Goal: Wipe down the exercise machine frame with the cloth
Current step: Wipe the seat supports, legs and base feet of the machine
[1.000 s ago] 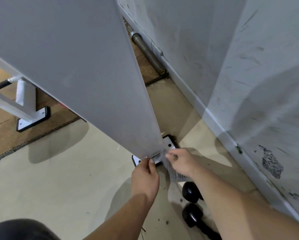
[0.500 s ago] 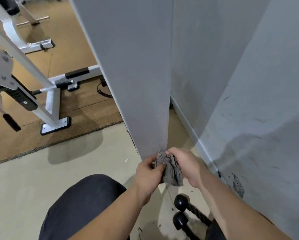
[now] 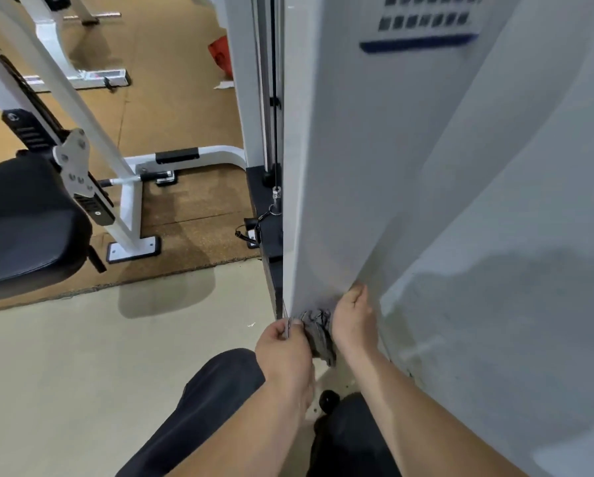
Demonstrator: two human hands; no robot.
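Smooth frame panel (image 3: 340,166) pinched in left grip (image 3: 283,346); crumpled cloth (image 3: 318,330) at right grip (image 3: 352,321), unclear.

Two hands: the left hand (image 3: 283,351) and the right hand (image 3: 352,321). One grey cloth (image 3: 318,333). One machine panel (image 3: 340,166). One black seat pad (image 3: 23,218). One black cable (image 3: 273,80). One red object (image 3: 219,55) on the floor.
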